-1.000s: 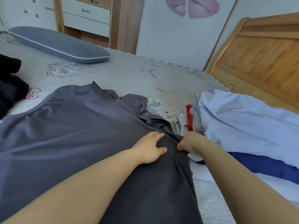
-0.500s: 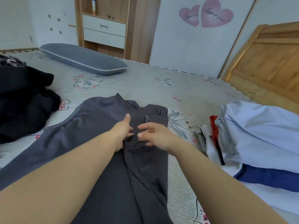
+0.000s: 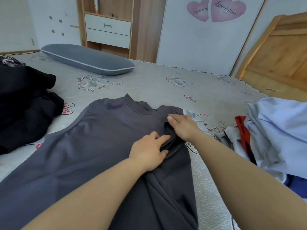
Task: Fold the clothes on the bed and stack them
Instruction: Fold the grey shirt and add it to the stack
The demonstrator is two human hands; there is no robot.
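A dark grey shirt [image 3: 93, 146] lies spread on the bed [image 3: 149, 83], collar toward 12 o'clock, its right edge turned in over the body. The left hand [image 3: 149, 151] rests on that turned-in strip with fingers nearly straight, pressing the fabric. At about 1 o'clock from it, the right hand [image 3: 181, 126] lies on the shoulder area, fingers extended, flattening the bunched cloth; neither hand grips anything. The step in hand appears to be the first side fold. The next move likely calls for smoothing the crease, then bringing the left side over. A black garment [image 3: 26, 107] lies at 9 o'clock, a pale blue pile [image 3: 279, 130] at 3 o'clock, a grey pillow [image 3: 86, 58] at 11 o'clock.
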